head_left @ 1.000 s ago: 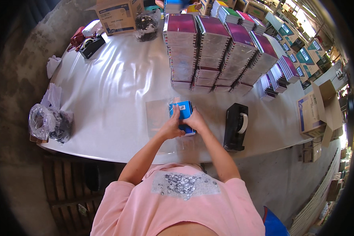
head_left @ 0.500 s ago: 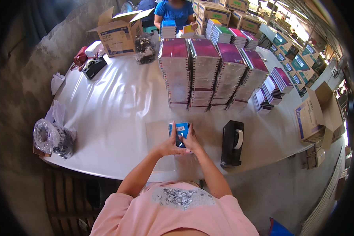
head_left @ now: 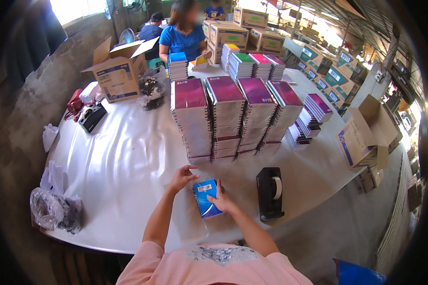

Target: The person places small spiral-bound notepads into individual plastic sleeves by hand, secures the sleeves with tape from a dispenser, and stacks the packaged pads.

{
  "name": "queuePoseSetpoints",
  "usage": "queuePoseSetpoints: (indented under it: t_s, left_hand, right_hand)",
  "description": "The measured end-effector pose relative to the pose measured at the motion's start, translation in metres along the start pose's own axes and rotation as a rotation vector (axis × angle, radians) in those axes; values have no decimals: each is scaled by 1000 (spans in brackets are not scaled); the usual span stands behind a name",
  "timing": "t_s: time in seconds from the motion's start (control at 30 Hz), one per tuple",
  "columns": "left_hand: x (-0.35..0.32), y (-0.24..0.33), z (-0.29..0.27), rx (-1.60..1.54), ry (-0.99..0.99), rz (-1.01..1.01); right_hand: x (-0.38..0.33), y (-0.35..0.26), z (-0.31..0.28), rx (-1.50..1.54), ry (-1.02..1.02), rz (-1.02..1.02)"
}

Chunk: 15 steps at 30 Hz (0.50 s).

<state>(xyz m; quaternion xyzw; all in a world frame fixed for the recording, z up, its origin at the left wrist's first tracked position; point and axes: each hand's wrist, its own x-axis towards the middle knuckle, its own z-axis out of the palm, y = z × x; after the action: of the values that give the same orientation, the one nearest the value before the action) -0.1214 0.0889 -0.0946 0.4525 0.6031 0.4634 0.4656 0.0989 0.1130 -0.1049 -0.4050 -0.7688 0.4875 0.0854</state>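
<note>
A small blue spiral notebook (head_left: pixel 205 198) lies on the white table (head_left: pixel 128 161) close to my body, on or in a clear plastic sleeve (head_left: pixel 195 223) whose edges barely show. My right hand (head_left: pixel 222 201) presses on the notebook's right side, fingers spread over the cover. My left hand (head_left: pixel 182 178) is at the notebook's upper left corner, fingers pinching at the sleeve's edge there. Whether the sleeve wraps the notebook I cannot tell.
Tall stacks of purple-covered spiral notebooks (head_left: pixel 233 118) stand just beyond my hands. A black tape dispenser (head_left: pixel 270 192) sits to the right. Bags (head_left: pixel 52 211) lie at the left edge, an open carton (head_left: pixel 119 71) at the far left. A person in blue (head_left: pixel 184 35) works at the far end.
The view has tilted up, showing the far end of the table and the person there. Both hands stay on the blue notebook, which now lies flatter on the table.
</note>
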Motion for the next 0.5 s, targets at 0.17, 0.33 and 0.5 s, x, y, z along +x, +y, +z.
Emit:
queuePoseSetpoints:
  t_s: [0.17,0.33,0.5]
  left_hand:
    - [24,-25,-5,172,235,218]
    - [-36,38,21,550,479,512]
    - [-110,29,56,732,103,287]
  right_hand:
    - [8,6,14,33,-48,-34]
    - [-1,17,5,64,9,-7]
    - [-4,5,10,104,7,-14]
